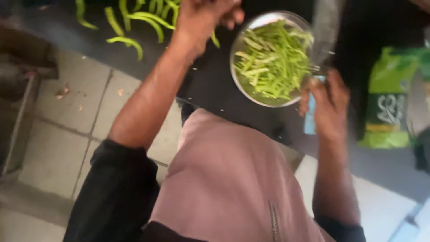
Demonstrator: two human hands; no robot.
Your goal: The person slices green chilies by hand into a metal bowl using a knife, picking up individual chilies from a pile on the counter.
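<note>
1. The floor (58, 134) at 8 o'clock is made of pale square tiles with dark joints; the work surface (215, 85) above it is dark and smooth.
2. Nearest, at 6 o'clock, is the person's pinkish garment (228, 179) of soft cloth, with black sleeves.
3. The right hand (329, 105), at 3 o'clock, is closed around the handle of a knife (324, 31); its wide grey blade leans on the bowl's rim.
4. The bowl (238, 76), round and of clear glass, stands at 1 o'clock and is full of thin green chilli strips (273, 58).
5. A shiny green packet (389, 103) lies at 3 o'clock, near the bowl.
6. The left hand (201, 20), at 12 o'clock, is clenched; what it grasps I cannot tell.
7. Farthest, at 11 o'clock, long curved whole chillies (130, 27) lie loose.
</note>
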